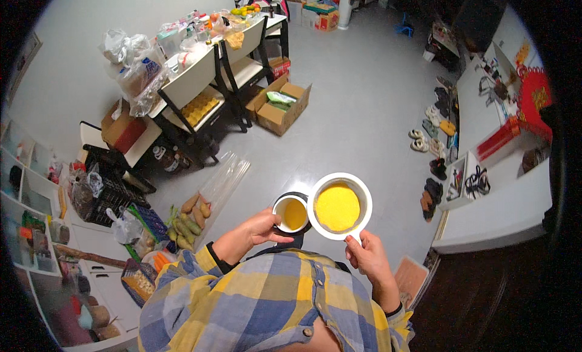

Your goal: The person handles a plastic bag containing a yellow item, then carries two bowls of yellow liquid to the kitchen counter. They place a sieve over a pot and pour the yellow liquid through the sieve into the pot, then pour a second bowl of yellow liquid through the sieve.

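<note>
My left hand (263, 227) grips a white cup (282, 222) by its side, thumb near the rim. Inside the cup is a yellowish-brown content (295, 214), which may be liquid. With its fingers around the short handle, my right hand (369, 254) holds a round white container (366, 206) level at waist height. Fine yellow grain or meal (338, 207) covers its bottom, with the grey inner wall showing above. The two vessels are side by side, their rims nearly touching or overlapping in view. Both are held above the grey floor (345, 138).
A cluttered table (277, 21) with chairs (193, 79) stands ahead left. On the floor are an open cardboard box (286, 113), plastic sheeting (227, 170), green radishes (184, 229) and sweet potatoes (190, 204). Shoes (419, 145) line the right wall. Shelves (38, 206) stand left.
</note>
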Available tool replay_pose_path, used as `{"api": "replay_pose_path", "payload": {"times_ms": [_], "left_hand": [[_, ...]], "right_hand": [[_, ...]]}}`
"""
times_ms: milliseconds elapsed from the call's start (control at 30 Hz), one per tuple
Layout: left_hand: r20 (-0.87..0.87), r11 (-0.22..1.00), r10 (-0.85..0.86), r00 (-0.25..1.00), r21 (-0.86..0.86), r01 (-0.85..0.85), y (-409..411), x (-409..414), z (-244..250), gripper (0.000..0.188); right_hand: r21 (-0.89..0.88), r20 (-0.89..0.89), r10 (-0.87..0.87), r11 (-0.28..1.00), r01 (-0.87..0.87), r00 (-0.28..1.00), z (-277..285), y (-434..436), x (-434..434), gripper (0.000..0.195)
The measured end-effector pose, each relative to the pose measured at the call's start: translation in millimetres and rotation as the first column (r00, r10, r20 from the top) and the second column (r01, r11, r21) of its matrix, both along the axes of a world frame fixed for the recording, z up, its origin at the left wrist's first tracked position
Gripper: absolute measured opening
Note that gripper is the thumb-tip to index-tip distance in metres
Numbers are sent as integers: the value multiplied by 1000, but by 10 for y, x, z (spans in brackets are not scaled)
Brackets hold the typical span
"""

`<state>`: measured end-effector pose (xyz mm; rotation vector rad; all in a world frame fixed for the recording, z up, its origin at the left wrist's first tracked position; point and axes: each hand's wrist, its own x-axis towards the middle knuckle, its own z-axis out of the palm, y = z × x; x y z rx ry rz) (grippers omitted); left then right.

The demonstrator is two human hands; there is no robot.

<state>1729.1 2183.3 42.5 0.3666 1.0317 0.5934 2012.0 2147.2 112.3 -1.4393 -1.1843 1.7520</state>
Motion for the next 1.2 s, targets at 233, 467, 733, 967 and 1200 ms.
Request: {"api": "replay_pose_path", "payload": {"times_ms": [233,467,733,967,1200], "left_hand": [[-16,998,-5,1000,66,6,1608,43,54,53],[45,987,44,998,152,-50,3053,98,262,55],[72,969,214,974,112,-221,4421,157,177,56],[68,802,589,805,78,-593,4976,1,167,62],[48,474,878,476,52,-879,4736,-5,380,59]], "right_hand": [[34,121,-24,999,20,992,119,1582,70,17],[13,36,-66,998,66,997,110,2967,114,16],[67,47,115,991,-118,992,-22,4860,159,20],[25,100,391,918,-395,915,145,6504,-133,18],[56,183,705,688,-723,685,256,7328,-854,19]]}}
